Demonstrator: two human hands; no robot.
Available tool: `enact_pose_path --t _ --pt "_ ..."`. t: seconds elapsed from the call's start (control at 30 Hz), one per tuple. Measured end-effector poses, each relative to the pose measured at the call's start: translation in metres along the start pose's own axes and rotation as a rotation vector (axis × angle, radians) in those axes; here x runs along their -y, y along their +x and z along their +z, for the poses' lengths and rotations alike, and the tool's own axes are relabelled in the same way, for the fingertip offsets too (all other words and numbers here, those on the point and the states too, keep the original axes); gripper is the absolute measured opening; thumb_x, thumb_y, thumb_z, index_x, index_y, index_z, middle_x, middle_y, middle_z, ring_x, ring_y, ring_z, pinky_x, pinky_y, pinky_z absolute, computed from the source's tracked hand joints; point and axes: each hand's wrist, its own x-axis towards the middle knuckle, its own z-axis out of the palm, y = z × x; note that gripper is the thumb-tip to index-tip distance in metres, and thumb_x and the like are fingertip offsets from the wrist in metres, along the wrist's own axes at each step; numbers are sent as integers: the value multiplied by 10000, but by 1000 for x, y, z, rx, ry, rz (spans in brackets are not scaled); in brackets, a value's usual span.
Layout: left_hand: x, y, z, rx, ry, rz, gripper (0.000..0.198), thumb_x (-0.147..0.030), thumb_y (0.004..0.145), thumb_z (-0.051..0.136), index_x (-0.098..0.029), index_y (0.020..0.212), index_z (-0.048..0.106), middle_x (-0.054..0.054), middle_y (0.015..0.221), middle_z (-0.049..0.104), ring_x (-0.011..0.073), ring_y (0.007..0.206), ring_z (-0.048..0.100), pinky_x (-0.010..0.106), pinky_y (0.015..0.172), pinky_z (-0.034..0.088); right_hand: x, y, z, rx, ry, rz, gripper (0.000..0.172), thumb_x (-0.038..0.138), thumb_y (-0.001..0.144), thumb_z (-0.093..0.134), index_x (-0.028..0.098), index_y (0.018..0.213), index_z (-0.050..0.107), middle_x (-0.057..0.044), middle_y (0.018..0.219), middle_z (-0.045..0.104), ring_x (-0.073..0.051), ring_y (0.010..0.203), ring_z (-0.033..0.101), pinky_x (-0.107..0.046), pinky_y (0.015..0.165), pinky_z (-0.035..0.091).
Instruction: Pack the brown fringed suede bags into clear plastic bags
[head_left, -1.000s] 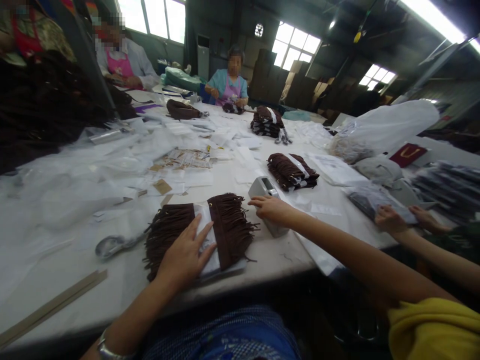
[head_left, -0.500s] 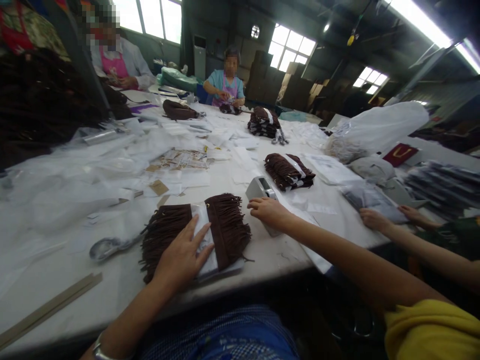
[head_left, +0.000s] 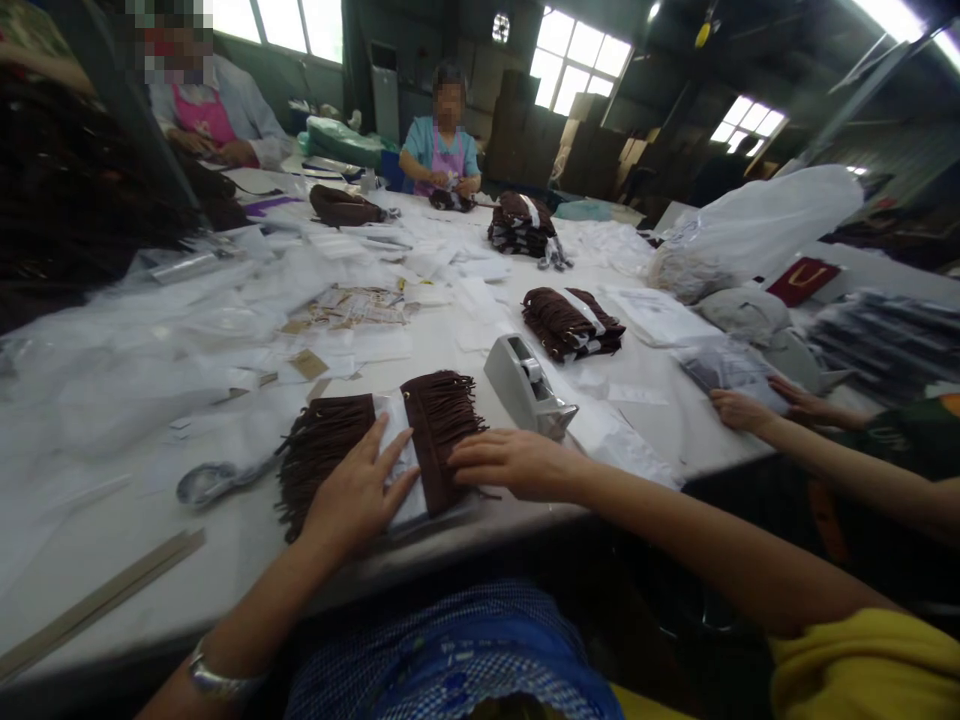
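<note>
A dark brown fringed piece (head_left: 442, 420) lies flat near the table's front edge, with small metal eyelets and a white paper band (head_left: 405, 482) across its middle. My left hand (head_left: 352, 490) rests on the band with its fingers spread. Over the right-hand fringe, my right hand (head_left: 510, 462) reaches in with fingers stretched out; its thumb is hidden, and no object shows in it. Just behind that hand stands a grey tape dispenser (head_left: 529, 385). To the left lies a plastic-wrapped strap end (head_left: 206, 482).
Banded fringed bundles (head_left: 574, 322) sit behind the dispenser, with another stack (head_left: 521, 225) farther back. Plastic bags (head_left: 127, 350) cover the left side. Cardboard strips (head_left: 105, 600) lie at front left. A co-worker's hands (head_left: 742, 408) hold a bagged item at right; two people sit across.
My right hand has moved from the tape dispenser leftward and nearer, onto the fringed piece's right side. The dispenser is now uncovered. My left hand stays on the band. The view has shifted slightly.
</note>
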Motion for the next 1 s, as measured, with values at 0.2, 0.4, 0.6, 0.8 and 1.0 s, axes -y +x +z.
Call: enact_pose_path --t 0.2,0.4,0.6,0.8,1.0 --pt "-2 1 -4 13 9 -14 571 -510 955 396 -211 1435 470 123 1590 279 285 1378 425 393 1094 403 -7 -21 4 101 -131 189 195 91 915 537 144 846 711 -102 1102 689 -239 1195 557 -391 981 479" --pt "-1 0 -1 11 16 -15 575 -519 949 397 -217 1432 474 118 1593 274 287 1378 424 395 1096 393 9 -13 5 -17 -28 62 446 0 883 457 207 1249 610 -74 1346 586 -181 1298 474 -348 1040 431" --pt "2 1 -1 -14 32 20 570 -497 961 394 -221 1459 429 134 1588 280 298 1385 411 415 1069 428 5 -19 9 -75 -75 170 247 19 863 509 160 898 708 -98 1124 689 -231 1151 589 -365 929 504" --pt "-28 -16 -12 -277 136 185 441 -329 960 472 -129 1343 561 159 1476 470 299 1360 446 482 1150 326 -4 20 -1 -282 85 191 364 18 858 485 193 1113 676 -64 1222 666 -192 1142 598 -325 1010 455" --pt "-54 -53 9 -265 221 327 430 -122 944 395 -96 1346 545 136 1408 552 252 1286 536 410 1050 468 -59 117 3 71 220 507 395 313 1007 402 179 1345 555 -131 1348 592 -241 1229 555 -338 1014 417"
